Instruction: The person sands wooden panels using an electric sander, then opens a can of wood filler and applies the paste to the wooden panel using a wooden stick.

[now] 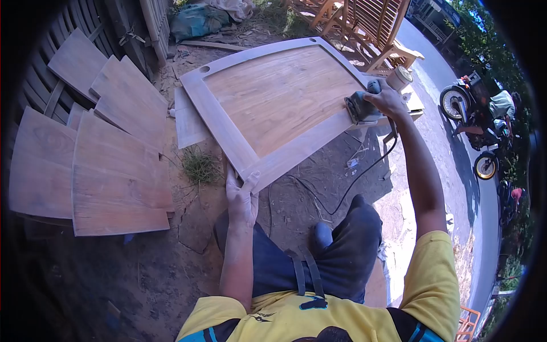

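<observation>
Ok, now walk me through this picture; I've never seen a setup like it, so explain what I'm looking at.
There is no robot here, just a person working with two bare hands. The single picture comes from a camera worn on the head, looking forward and down, so you see the arms and lap from above.

The left hand grips the near corner of a large wooden panel, which has a pale border around a browner middle. The right hand holds what looks like a power sander at the panel's right-hand border; a dark cord trails from it.

Off to the left, several wooden boards lean together. To the right, beside the road, is a motorbike.
</observation>
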{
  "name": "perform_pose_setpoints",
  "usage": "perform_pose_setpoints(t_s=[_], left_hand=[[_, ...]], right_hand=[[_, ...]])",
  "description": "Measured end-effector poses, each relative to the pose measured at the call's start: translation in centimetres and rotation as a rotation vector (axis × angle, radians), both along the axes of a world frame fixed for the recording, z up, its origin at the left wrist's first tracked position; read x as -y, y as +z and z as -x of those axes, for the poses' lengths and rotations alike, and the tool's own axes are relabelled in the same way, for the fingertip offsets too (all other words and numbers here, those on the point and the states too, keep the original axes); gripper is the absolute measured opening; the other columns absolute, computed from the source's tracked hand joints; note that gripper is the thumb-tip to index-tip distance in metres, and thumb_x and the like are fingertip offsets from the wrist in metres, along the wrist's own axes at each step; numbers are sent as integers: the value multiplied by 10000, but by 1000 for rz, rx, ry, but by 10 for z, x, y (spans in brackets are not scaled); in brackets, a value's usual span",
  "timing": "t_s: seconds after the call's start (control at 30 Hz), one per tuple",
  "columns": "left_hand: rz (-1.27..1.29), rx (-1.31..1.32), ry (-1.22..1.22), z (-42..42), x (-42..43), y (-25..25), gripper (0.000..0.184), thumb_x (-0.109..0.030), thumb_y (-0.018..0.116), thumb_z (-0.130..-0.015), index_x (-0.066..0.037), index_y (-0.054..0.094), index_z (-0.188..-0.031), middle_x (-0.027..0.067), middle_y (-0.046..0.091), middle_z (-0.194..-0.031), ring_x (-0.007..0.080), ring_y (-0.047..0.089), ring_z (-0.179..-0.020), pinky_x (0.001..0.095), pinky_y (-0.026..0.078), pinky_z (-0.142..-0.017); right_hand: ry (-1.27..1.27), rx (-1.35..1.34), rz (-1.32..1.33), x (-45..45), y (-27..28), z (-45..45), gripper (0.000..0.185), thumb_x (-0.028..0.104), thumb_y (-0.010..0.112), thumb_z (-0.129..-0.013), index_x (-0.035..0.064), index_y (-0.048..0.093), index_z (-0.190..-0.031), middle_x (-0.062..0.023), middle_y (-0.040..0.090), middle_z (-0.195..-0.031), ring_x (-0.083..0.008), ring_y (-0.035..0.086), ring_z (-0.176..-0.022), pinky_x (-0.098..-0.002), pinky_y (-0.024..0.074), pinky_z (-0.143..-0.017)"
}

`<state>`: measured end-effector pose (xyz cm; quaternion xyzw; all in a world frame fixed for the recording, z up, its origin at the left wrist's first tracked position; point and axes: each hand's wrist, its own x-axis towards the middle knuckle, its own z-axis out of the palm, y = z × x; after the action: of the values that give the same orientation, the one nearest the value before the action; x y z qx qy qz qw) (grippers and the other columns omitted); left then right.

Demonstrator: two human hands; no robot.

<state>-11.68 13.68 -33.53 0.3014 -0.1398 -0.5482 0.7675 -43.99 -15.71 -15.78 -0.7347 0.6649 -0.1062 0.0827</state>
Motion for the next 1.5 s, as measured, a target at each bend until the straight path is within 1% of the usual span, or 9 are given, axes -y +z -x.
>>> perform_pose_setpoints(t_s=[0.07,0.1,0.23,0.3,0.33,0.47,0.9,1.27,1.5], left_hand=[[-29,79,64,-2,3,0,723,50,666,-989,22,340,-1634,138,579,-1467,191,627,-1301,331,541,-1086],[-35,83,112,-7,5,2,723,50,666,-989,22,340,-1634,138,579,-1467,191,627,-1301,331,541,-1086],[-143,483,265,-21,11,13,759,-31,713,-986,41,335,-1640,211,480,-1618,286,509,-1481,407,409,-1241],[-249,1288,616,-44,14,26,811,-28,739,-948,16,339,-1653,230,423,-1671,353,390,-1571,461,342,-1285],[-259,1443,444,-58,19,35,825,-153,739,-968,-10,330,-1670,230,324,-1732,391,239,-1637,515,216,-1333],[-508,2056,45,-87,67,42,870,-545,538,-1062,1,279,-1688,209,199,-1782,355,129,-1669,529,83,-1355],[-839,1968,193,-112,162,38,811,-492,451,-1098,-3,223,-1705,146,187,-1802,322,107,-1677,490,109,-1361],[-825,2023,131,-119,161,37,719,-364,413,-1116,-2,220,-1707,152,165,-1806,288,80,-1681,412,112,-1365],[-671,2177,143,-153,163,6,698,-286,456,-1099,27,255,-1690,196,202,-1788,311,117,-1675,405,118,-1365]], right_hand=[[-7,-42,75,59,-33,42,762,466,794,-845,45,559,-1436,-242,735,-1192,-337,753,-964,-430,614,-782],[-43,-51,0,62,-25,41,834,552,769,-838,50,547,-1466,-287,717,-1291,-426,701,-1216,-462,533,-1041],[-69,-56,-21,83,-20,41,810,529,724,-855,-19,542,-1424,-287,732,-1238,-425,733,-1114,-466,555,-985],[-22,-54,-26,77,-17,34,787,528,719,-866,-2,542,-1420,-281,734,-1223,-423,734,-1103,-471,550,-977],[15,-50,-33,64,-11,23,763,526,715,-876,15,541,-1416,-274,736,-1208,-422,736,-1092,-476,546,-969],[256,-29,-20,7,4,-9,754,479,753,-900,107,511,-1509,-247,727,-1212,-403,720,-1120,-467,522,-1015],[285,-15,112,54,-25,82,809,436,811,-869,167,496,-1564,-262,750,-1214,-442,734,-1136,-502,539,-1019],[144,551,90,-34,-39,172,652,254,881,-850,121,529,-1382,-144,750,-973,-243,757,-811,-387,616,-743],[-43,721,150,-75,-89,225,604,242,894,-846,118,533,-1314,-99,693,-911,-210,724,-779,-372,603,-723]])
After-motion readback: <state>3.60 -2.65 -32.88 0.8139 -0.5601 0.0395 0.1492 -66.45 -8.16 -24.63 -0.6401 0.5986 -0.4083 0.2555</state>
